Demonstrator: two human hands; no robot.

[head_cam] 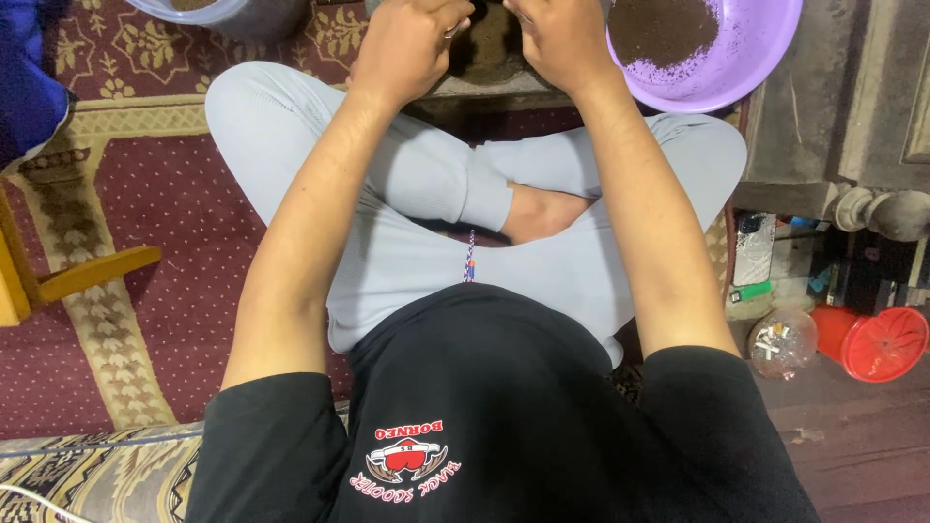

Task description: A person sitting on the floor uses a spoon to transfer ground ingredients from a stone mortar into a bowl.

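My left hand (407, 44) and right hand (562, 39) are both curled into loose fists at the top edge of the view, knuckles toward me. The fingertips are folded under and partly cut off by the frame, so I cannot tell whether they pinch anything. Between the two hands sits a dark brown mound of powdery material (487, 44) on a grey slab-like surface (504, 85), just beyond my crossed legs in pale grey trousers (426, 184).

Touching the outer side of my right hand is a round purple plastic basin (746, 58) with dark brown ground powder (673, 27) in it and specks clinging to its wall. Near the top left corner of the maroon patterned carpet (165, 232) I see the rim of a pale blue bowl (184, 12).

As I judge it, working this mound cleanly calls for keeping both wrists low and close together over the slab, pressing evenly, so the powder stays heaped and does not spill toward the carpet.
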